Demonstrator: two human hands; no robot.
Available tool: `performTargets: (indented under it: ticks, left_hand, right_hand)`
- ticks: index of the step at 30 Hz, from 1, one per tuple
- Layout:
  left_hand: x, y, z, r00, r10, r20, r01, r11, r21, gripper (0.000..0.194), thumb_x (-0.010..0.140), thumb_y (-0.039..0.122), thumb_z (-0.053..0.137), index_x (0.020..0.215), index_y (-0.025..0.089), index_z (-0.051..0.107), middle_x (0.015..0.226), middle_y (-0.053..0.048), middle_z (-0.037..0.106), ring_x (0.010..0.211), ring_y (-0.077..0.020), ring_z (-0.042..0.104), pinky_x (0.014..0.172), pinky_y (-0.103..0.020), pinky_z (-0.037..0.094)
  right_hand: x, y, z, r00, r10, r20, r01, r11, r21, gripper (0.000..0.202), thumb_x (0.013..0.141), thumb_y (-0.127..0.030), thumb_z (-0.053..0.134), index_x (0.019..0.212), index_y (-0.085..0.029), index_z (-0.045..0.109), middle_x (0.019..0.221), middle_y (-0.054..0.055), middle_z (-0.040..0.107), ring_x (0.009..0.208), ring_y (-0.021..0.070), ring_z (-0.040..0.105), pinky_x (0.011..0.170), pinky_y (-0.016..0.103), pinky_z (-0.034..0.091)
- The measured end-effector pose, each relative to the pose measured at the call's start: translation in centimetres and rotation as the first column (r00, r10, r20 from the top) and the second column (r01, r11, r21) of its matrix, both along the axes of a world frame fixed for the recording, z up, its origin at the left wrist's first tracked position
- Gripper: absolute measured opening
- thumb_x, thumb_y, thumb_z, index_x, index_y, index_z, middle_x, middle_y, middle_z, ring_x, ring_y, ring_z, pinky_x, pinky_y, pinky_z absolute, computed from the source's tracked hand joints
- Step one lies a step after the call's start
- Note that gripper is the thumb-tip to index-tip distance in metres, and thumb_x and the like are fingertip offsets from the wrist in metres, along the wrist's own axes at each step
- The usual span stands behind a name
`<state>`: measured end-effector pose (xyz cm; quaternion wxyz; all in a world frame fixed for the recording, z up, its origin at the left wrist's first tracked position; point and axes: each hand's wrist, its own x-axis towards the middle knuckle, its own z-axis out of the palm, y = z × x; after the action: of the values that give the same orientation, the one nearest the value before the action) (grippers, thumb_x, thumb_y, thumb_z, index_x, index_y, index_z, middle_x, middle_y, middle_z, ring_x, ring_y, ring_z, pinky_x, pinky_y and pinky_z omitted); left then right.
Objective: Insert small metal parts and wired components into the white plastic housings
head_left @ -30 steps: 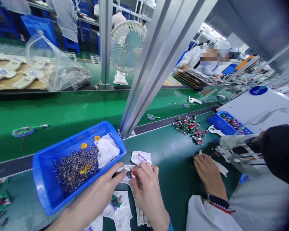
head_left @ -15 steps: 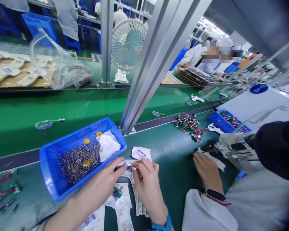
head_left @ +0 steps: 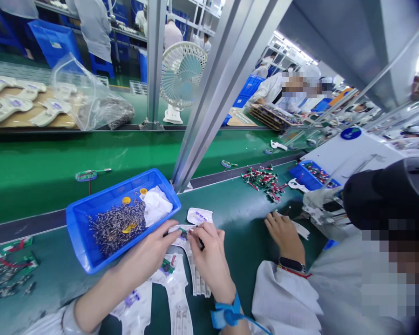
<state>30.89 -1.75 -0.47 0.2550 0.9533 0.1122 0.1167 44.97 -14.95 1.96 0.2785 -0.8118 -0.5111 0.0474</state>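
Note:
A white plastic handle-shaped shell half (head_left: 198,278) lies on the green table between my hands. A small green circuit board (head_left: 183,233) shows in its wide upper end. My left hand (head_left: 158,246) holds that end at its left edge, thumb and fingers closed against it. My right hand (head_left: 211,258), a blue band at its wrist, has its fingertips pinched together over the board; what they hold, if anything, is hidden. Another shell half (head_left: 176,298) with a green board in it lies to the left, and a third shell (head_left: 136,309) beside that. A small white cover (head_left: 199,216) lies just beyond my hands.
A blue bin (head_left: 79,237) of small metal parts stands left of my hands. Wired boards (head_left: 263,180) lie heaped at right. A metal post (head_left: 209,93) rises ahead, before a green conveyor (head_left: 38,158). At right, a co-worker's hand (head_left: 282,235) rests near a white part.
The view has shifted slightly. On the conveyor, a circuit board has moved right relative to the blue bin. My hands stay at the shell, where more of the green board now shows.

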Motion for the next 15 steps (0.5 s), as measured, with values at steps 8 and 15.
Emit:
performTargets:
  ticks: [8,15]
  left_hand:
    - [0.09,0.2,-0.04,0.999,-0.025,0.04,0.028,0.996,-0.084,0.048,0.09,0.0,0.038,0.128,0.023,0.056,0.136,-0.008,0.054,0.116,-0.0218,0.062,0.1,-0.038,0.055]
    - [0.14,0.22,-0.11,0.998,-0.013,0.067,0.02,0.994,-0.105,0.045,0.092,0.004,0.039,0.129,0.023,0.057,0.132,-0.007,0.056,0.115,-0.0222,0.063,0.101,-0.039,0.055]
  right_hand:
    - [-0.33,0.34,0.08,1.0,0.011,0.023,-0.011,0.999,-0.034,0.019,0.092,-0.009,0.048,0.082,-0.02,0.06,0.088,0.003,0.061,0.087,0.0197,0.055,0.079,0.034,0.033]
    - [-0.39,0.42,-0.05,0.999,0.0,0.04,0.001,0.999,-0.035,0.018,0.092,-0.009,0.049,0.083,-0.02,0.06,0.09,0.003,0.061,0.087,0.0191,0.054,0.078,0.034,0.032]
